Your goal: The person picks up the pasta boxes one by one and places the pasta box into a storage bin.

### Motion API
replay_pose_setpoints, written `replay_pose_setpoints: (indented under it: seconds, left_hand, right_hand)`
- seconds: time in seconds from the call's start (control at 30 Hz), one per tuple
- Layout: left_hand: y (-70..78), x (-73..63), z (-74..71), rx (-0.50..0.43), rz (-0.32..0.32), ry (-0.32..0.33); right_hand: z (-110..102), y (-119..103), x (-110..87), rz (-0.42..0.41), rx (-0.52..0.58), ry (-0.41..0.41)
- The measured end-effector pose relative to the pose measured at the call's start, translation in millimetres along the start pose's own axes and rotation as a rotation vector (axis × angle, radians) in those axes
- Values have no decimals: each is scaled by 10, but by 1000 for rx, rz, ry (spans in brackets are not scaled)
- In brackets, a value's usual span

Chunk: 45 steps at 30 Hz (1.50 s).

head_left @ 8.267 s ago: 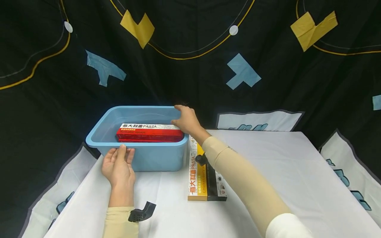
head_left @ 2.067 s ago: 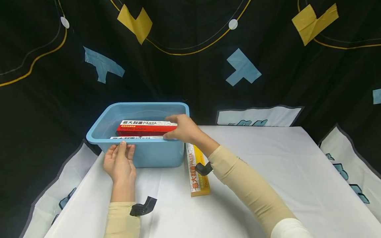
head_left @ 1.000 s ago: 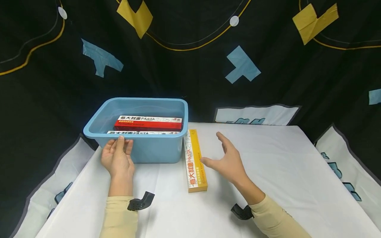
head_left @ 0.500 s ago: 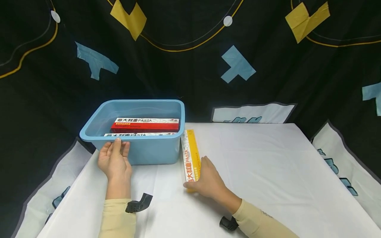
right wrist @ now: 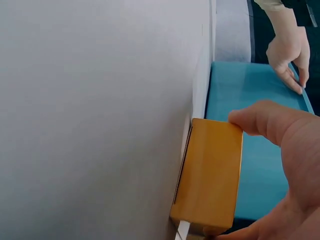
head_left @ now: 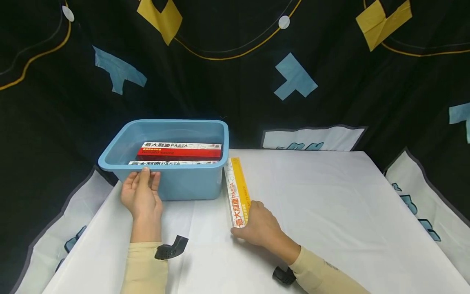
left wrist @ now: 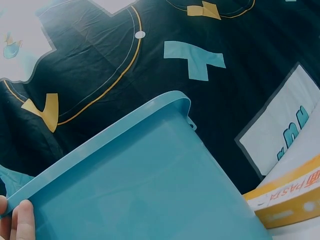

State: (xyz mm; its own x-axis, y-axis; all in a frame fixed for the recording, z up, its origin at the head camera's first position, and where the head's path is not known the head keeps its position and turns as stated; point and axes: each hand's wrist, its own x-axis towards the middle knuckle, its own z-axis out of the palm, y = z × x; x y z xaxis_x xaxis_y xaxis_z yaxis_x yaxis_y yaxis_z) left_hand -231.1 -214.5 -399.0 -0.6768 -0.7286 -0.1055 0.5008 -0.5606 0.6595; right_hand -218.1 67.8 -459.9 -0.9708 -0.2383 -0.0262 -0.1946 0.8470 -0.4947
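Note:
At the left of the head view, a blue plastic bin [head_left: 187, 183] stands on the white-covered table. My left hand [head_left: 142, 202] holds its front rim, thumb over the top and fingers below; the left wrist view catches those fingertips [left wrist: 24, 220]. A red pasta box [head_left: 180, 152] lies inside, with another pasta box [head_left: 172, 163] in front, mostly hidden by the rim. Right of the bin, a yellow pasta box [head_left: 238, 190] points away from me. My right hand [head_left: 261, 226] grips its near end; in the right wrist view the thumb [right wrist: 260, 120] presses one edge of the box's orange-yellow end [right wrist: 210, 170].
White cloth [head_left: 323, 200] covers the table, which stretches off to the right of the yellow box. Behind it hangs a black backdrop [head_left: 235, 94] with yellow and blue shapes. A black wrist mount [head_left: 172, 248] sits on each forearm.
A black box that lay beside the yellow one has left the table, and a second box is in the bin. My right hand has moved from the bin to grip the yellow pasta box.

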Motion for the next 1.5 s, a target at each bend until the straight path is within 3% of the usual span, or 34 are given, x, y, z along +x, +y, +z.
replay_pose_setpoints:
  seconds: [0.2, 0.33, 0.5, 0.67, 0.77, 0.87, 1.1, 1.23, 1.37, 1.5]
  left_hand:
    - [-14, -4, -8, 8, -13, 19]
    - [-20, -4, -9, 8, -13, 19]
    - [-20, 8, -24, 12, -9, 22]
    - [-20, 8, -51, 17, -2, 25]
    - [-18, 4, -66, 20, 4, 23]
    - [-18, 0, -79, 27, 9, 26]
    - [-21, -9, -81, 42, 30, 24]
    - [-21, -4, -56, 44, 36, 13]
    - [-16, 3, -26, 36, 42, 1]
    - [-12, 8, -13, 32, 48, -5]
  right_hand:
    - [-122, 263, -7, -7, -16, 31]
    - [-278, 505, 3, 13, 61, 74]
    - [-463, 761, 2, 74, 253, 155]
    - [-661, 898, -21, 30, 530, 311]
    - [-777, 922, -7, -2, 730, 385]
    - [-901, 932, 13, -18, 849, 446]
    - [-1240, 954, 26, -9, 858, 549]
    - [-1474, 949, 94, -19, 1042, 609]
    - [-1715, 866, 208, -114, 1248, 695]
    - [-1897, 672, 349, -231, 1319, 733]
